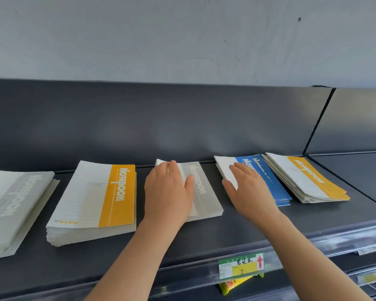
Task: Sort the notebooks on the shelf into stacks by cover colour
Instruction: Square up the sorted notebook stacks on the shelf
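At the far left of the frame a grey-cover notebook stack (13, 205) lies on the dark shelf (226, 233), partly cut off by the picture's edge. Just beside it, apart by a narrow gap, sits a thick yellow-cover notebook stack (96, 198). Right of that, in the middle, lies a lower grey notebook stack (206, 196). The left hand (167, 192) rests flat on it with fingers straight and thumb spread, covering most of its left half (its fingertips reach the far edge). Next comes the right hand (248, 192), also flat and spread. Its fingers lie on the white part of the blue notebook stack (271, 181) and hide part of the cover. Neither hand grips anything, and the two are well apart. The blue stack's right edge meets a looser yellow notebook stack (306, 179), fanned and uneven. Along the shelf's front edge at lower right runs a clear rail with a green and yellow price label (241, 267), and a yellow packet (232, 285) shows below it.
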`<state>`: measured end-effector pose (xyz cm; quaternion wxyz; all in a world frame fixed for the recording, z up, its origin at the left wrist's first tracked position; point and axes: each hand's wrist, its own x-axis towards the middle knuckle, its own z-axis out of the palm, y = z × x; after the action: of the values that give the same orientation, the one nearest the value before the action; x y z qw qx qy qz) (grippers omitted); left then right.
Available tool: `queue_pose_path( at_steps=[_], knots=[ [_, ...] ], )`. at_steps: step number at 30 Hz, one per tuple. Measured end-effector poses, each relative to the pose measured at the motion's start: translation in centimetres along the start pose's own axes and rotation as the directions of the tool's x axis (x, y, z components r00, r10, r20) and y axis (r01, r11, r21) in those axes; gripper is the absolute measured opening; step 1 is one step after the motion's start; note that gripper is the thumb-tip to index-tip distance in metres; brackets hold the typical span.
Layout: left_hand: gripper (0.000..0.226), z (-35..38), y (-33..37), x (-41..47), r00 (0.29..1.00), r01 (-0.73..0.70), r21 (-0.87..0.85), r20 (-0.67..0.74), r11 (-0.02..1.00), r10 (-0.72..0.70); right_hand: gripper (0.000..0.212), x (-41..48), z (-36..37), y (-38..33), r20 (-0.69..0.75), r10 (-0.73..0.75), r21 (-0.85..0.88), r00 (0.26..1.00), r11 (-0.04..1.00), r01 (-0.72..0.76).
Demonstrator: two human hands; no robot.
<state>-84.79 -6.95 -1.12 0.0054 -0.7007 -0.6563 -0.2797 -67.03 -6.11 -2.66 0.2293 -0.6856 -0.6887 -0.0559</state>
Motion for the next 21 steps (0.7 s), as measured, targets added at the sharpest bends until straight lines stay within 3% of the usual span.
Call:
queue_pose_path(
  at_steps=[5,8,11,16,20,21],
  knots=[
    [0.045,2.0,6.1,0.5,0.998,-0.012,-0.099,0.06,0.995,0.018,0.045,1.5,-1.6,6.0,0.108,0.036,0.079,0.993,0.996,-0.045],
    [0.045,4.2,10.7,1.5,0.97,0.133,-0.235,0.231,0.963,-0.078,0.05,2.4,-1.7,10.0,0.238,0.075,0.143,0.968,0.983,-0.112],
    [0.036,6.0,12.8,2.6,0.883,0.33,-0.276,0.427,0.903,-0.193,0.044,2.3,-0.9,11.7,0.363,0.088,0.183,0.927,0.969,-0.164],
    [0.016,8.4,14.1,3.7,0.819,0.53,-0.38,0.461,0.758,-0.341,0.048,2.1,-0.4,13.9,0.402,0.007,0.212,0.916,0.972,-0.1],
    [0.015,9.4,14.5,4.6,0.747,0.661,-0.545,0.537,0.516,-0.391,0.05,1.9,-0.2,15.0,0.398,-0.046,0.239,0.916,0.969,-0.055],
    [0.016,9.8,14.6,4.7,0.734,0.675,-0.542,0.563,0.501,-0.38,0.05,1.9,0.0,15.1,0.4,-0.052,0.252,0.915,0.966,-0.056]
  ],
)
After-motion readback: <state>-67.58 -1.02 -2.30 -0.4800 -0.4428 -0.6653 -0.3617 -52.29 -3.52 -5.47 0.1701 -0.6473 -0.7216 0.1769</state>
